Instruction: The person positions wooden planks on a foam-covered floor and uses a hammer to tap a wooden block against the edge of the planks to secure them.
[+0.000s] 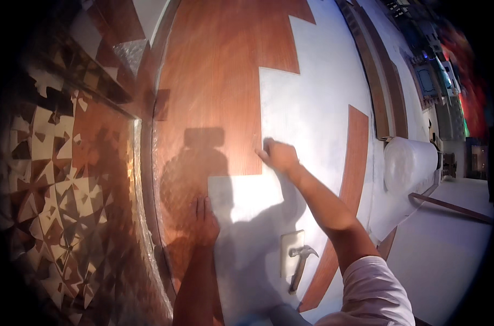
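Reddish wood-look floor planks are laid in steps over a pale underlay sheet. My left hand lies flat, fingers together, on a plank's lower edge beside the underlay. My right hand is stretched forward, and its fingers are curled against the end of a plank at the step where wood meets underlay. It seems to hold nothing, though the fingertips are hard to make out. A claw hammer lies on the underlay near my right elbow, beside a small pale block.
A single loose plank lies curved across the underlay to the right. A roll of white underlay sits further right, with more planks stacked behind it. A patterned geometric floor under clear plastic film borders the left side.
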A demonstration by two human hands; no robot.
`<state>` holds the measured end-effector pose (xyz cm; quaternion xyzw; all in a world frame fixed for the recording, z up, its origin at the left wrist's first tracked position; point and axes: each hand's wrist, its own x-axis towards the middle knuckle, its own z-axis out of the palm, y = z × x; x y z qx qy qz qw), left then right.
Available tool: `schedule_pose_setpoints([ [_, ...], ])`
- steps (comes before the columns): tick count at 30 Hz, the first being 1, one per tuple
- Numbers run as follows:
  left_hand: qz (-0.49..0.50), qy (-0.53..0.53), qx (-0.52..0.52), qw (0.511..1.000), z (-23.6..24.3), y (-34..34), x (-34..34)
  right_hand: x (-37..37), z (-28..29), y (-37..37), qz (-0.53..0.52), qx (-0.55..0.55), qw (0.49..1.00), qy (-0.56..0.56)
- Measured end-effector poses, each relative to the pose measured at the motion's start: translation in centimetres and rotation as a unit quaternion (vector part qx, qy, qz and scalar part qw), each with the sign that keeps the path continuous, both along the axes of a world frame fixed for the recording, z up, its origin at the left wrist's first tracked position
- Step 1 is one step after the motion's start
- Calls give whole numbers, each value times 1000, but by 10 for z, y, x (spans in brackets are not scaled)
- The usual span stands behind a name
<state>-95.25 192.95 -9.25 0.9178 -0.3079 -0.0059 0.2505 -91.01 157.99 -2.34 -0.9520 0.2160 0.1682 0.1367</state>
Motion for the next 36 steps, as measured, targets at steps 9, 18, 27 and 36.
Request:
schedule_pose_setpoints([
  [9,-17,-32,3,999,0,-15,-4,-202,-26,-3,-214,-164,950,-156],
  [18,0,-30,28,999,17,-5,1,-174,-55,-14,-146,-110,939,-291],
  [27,-11,3,85,996,22,-13,-5,-146,-60,-31,-170,-116,932,-298],
  [36,-4,24,232,973,1,5,-15,-143,-64,-32,-201,-114,925,-303],
])
